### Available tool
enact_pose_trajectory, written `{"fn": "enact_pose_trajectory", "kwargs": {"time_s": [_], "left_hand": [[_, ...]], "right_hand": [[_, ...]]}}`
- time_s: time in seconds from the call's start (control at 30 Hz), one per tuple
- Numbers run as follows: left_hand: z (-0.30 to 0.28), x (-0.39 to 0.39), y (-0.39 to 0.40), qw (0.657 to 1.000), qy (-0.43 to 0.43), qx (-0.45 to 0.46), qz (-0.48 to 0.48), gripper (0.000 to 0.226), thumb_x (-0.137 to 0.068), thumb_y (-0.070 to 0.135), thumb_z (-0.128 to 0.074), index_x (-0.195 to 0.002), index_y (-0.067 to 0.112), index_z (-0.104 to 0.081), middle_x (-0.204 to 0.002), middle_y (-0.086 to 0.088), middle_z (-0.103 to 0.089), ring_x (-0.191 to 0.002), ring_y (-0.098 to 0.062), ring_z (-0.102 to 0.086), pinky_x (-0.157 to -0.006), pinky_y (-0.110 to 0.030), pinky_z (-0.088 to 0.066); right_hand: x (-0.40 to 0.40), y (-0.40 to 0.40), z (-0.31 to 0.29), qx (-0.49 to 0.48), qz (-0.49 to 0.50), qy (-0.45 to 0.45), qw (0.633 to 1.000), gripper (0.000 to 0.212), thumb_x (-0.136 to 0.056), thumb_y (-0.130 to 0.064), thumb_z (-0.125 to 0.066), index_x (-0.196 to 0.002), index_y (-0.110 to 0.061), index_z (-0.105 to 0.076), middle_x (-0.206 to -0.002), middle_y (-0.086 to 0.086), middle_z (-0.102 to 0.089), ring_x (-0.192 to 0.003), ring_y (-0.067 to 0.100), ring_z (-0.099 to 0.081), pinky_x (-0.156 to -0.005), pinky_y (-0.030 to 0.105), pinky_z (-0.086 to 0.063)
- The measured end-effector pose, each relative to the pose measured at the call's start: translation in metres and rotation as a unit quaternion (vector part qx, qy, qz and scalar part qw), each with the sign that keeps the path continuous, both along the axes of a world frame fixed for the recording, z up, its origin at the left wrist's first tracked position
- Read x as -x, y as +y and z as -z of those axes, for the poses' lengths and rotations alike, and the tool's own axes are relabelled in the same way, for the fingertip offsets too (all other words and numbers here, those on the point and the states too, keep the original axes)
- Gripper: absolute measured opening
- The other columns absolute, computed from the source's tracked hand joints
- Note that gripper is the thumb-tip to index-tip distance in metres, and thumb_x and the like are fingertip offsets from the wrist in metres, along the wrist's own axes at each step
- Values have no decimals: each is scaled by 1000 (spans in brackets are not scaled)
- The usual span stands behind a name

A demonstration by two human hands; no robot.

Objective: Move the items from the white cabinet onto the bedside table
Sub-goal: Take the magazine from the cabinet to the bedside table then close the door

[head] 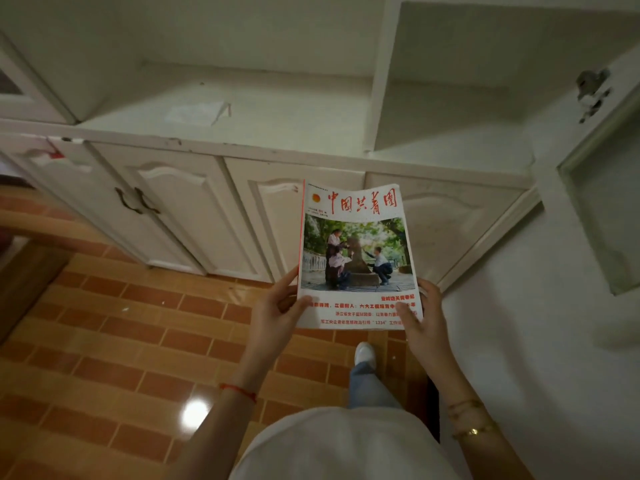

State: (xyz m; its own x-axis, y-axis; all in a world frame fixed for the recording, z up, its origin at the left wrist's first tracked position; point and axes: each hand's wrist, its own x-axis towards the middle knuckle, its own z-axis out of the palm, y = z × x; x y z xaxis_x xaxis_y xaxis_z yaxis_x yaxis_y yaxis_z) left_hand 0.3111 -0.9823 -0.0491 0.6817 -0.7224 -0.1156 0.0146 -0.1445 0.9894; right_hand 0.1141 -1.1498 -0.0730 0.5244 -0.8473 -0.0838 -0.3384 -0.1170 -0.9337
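Both hands, left [277, 308] and right [420, 315], pinch a magazine [356, 254] just before the cabinet [214, 147]. Carrying seems underway; next, find the unseen bedside table.

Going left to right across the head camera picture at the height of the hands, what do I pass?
Tiled floor → left hand → magazine, held by both hands at its bottom corners → right hand → white surface on the right.
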Motion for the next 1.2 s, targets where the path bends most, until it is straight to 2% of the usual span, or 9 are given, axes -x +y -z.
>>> {"fn": "enact_pose_trajectory", "kwargs": {"time_s": [0.07, 0.17, 0.23, 0.37, 0.53, 0.63, 0.9, 1.1, 1.2], "left_hand": [[1, 1, 30, 999, 0, 3, -32, 55, -93, 5, -63, -135, 38, -51, -109, 15, -74, -99, -13, -73, -78, -28, -61], [5, -1, 73, 996, 4, 2, -89, 56, -92, 3, -64, -130, 42, -51, -105, 17, -74, -97, -13, -73, -77, -25, -61], [7, -2, 102, 992, 12, 4, -127, 55, -92, 5, -64, -129, 43, -51, -107, 17, -74, -97, -12, -73, -76, -24, -60], [10, -9, 152, 979, 27, 5, -204, 52, -93, 7, -64, -130, 41, -52, -110, 13, -74, -98, -13, -73, -75, -23, -60], [20, -23, 209, 946, 45, -9, -320, 53, -91, 10, -66, -132, 40, -53, -112, 7, -74, -101, -17, -73, -80, -34, -62], [20, -32, 239, 922, 43, -10, -385, 53, -91, 9, -66, -134, 37, -52, -111, 10, -74, -101, -16, -72, -80, -34, -62], [13, -72, 301, 843, 54, 7, -536, 57, -91, 4, -64, -136, 33, -47, -115, -2, -71, -98, -20, -73, -76, -40, -63], [7, -116, 342, 776, 79, 26, -625, 59, -89, 8, -67, -140, 32, -49, -115, 3, -70, -96, -13, -73, -67, -30, -62], [6, -139, 362, 734, 78, 26, -674, 59, -88, 6, -68, -138, 33, -51, -114, 8, -70, -92, -10, -74, -64, -29, -62]], "right_hand": [[-9, 21, 0, 12, -30, 10, 999, 43, -92, -25, -61, -121, -47, -38, -112, -17, -61, -100, 10, -67, -73, 31, -60], [-30, 50, -2, -15, -70, -16, 997, 43, -93, -16, -60, -124, -36, -37, -109, -18, -59, -95, -3, -66, -65, 14, -55], [-47, 68, -5, -22, -107, -23, 994, 41, -94, -12, -59, -126, -27, -38, -108, -17, -59, -92, -10, -64, -62, 9, -52], [-86, 97, -9, -47, -194, -25, 980, 41, -95, -10, -57, -128, -26, -38, -111, -13, -60, -97, 2, -66, -68, 19, -57], [-154, 130, -4, -64, -300, -12, 952, 40, -95, -14, -58, -125, -33, -40, -109, -12, -63, -93, 1, -68, -65, 19, -56], [-198, 155, -2, -60, -358, -9, 932, 42, -94, -10, -59, -121, -37, -41, -107, -14, -63, -91, -2, -67, -64, 15, -55], [-318, 226, -3, -68, -487, -5, 871, 45, -94, -13, -60, -129, -33, -40, -108, -12, -65, -89, 4, -70, -62, 18, -56], [-416, 284, -10, -65, -585, 11, 808, 45, -93, -19, -61, -116, -53, -41, -112, -10, -65, -90, 7, -70, -65, 23, -58], [-463, 314, -14, -41, -643, 10, 765, 45, -94, -19, -60, -125, -43, -38, -113, -9, -65, -92, 4, -69, -68, 22, -58]]}}
